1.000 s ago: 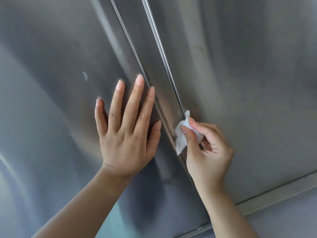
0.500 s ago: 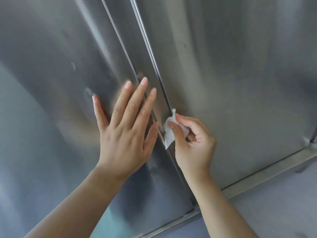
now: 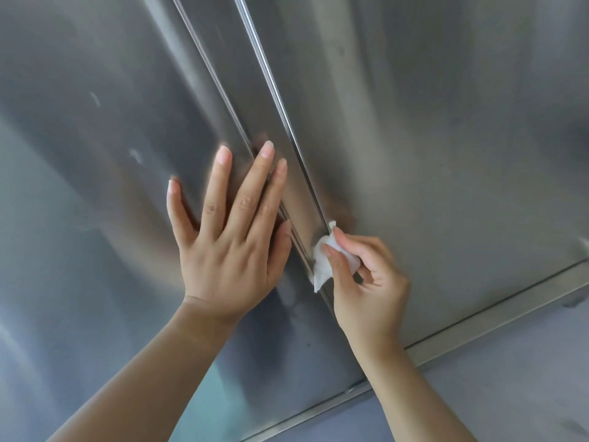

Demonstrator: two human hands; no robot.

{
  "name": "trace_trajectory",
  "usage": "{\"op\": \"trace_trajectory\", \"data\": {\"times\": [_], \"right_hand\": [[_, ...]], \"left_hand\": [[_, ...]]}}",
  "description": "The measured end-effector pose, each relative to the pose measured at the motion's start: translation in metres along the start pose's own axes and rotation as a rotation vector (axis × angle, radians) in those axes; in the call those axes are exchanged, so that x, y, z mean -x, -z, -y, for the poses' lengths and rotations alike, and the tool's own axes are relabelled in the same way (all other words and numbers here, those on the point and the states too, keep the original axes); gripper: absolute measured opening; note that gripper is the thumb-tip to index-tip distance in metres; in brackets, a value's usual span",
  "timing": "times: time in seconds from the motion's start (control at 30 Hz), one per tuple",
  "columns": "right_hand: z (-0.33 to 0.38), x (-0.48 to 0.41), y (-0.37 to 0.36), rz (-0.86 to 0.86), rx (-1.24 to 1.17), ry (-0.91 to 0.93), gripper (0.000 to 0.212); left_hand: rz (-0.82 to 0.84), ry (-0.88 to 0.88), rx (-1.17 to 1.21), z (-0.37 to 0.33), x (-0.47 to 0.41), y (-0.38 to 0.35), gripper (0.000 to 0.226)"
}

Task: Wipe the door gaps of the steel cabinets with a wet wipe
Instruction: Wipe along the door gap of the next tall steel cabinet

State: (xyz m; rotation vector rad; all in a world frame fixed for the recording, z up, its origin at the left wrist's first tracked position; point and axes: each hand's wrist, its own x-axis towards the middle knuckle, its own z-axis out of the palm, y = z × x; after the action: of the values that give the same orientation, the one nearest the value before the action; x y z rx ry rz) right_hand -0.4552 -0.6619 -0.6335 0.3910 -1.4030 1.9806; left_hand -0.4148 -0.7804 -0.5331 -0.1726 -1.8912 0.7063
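Crumpled white wet wipe (image 3: 323, 261) is pinched by thumb and curled fingers (image 3: 353, 242) of the right hand (image 3: 369, 295) and pressed against the narrow door gap (image 3: 274, 90), low on the bright rounded edge of the right door (image 3: 446, 138). Left hand (image 3: 229, 250) is laid flat, fingers straight and spread, on the brushed-steel left door (image 3: 79, 186), fingertips overlapping a thinner seam (image 3: 204, 65). A flat steel base rail (image 3: 478, 317) is seen below, above a matte grey floor (image 3: 510, 393).
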Motion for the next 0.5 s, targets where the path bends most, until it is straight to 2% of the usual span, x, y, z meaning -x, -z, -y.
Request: {"op": "trace_trajectory", "data": {"times": [0.1,0.27,0.5], "right_hand": [[-0.006,0.009,0.001,-0.029,0.01,-0.027,0.024],[-0.002,0.004,-0.005,-0.055,0.025,0.045,0.02],[-0.016,0.024,0.001,-0.145,0.019,-0.029,0.022]], "left_hand": [[0.006,-0.001,0.007,0.0,0.001,0.0,0.056],[0.006,-0.004,0.002,0.0,0.0,0.0,0.053],[0.031,-0.007,0.018,-0.002,0.001,0.001,0.05]]}}
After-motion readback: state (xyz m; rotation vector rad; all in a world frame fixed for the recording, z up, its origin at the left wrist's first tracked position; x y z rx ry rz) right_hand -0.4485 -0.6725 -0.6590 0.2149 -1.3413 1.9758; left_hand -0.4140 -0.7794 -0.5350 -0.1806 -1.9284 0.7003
